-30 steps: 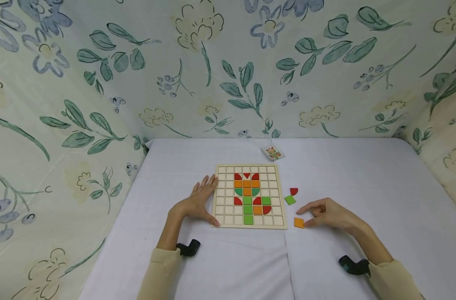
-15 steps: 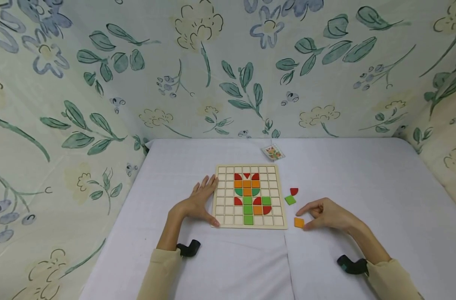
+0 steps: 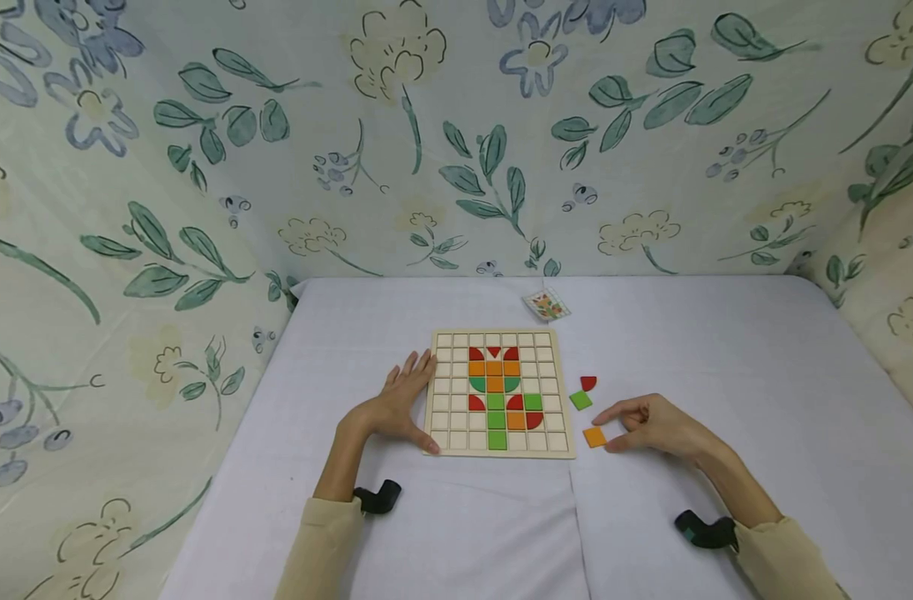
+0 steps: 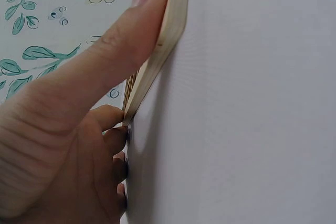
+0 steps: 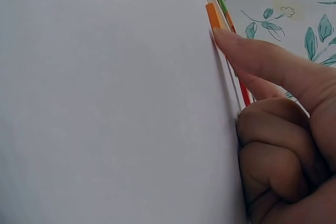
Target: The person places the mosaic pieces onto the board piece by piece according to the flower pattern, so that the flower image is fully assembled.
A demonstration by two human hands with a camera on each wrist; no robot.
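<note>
A square wooden board [image 3: 565,417] with a grid of cells lies mid-table, bearing red, orange and green tiles in a flower-like pattern. My left hand [image 3: 398,404] rests at its left side, fingers spread; the left wrist view has the thumb [image 4: 115,51] against the board's edge [image 4: 170,30]. Right of the board, my right hand [image 3: 659,429] pinches an orange square tile [image 3: 595,437] between thumb and index finger. In the right wrist view the tile [image 5: 212,14] shows edge-on by the thumb tip, with the other fingers curled.
Just beyond the right hand lie a loose green square tile [image 3: 581,400] and a red quarter-round tile [image 3: 589,382]. Behind the board sits a small card [image 3: 546,305] printed with a similar pattern. Flowered cloth [image 3: 456,167] hangs behind the white-covered table [image 3: 696,333].
The orange tile has shifted slightly away and left, turning a little, with my right thumb and index finger now at its edges. My left hand and the board have stayed put.
</note>
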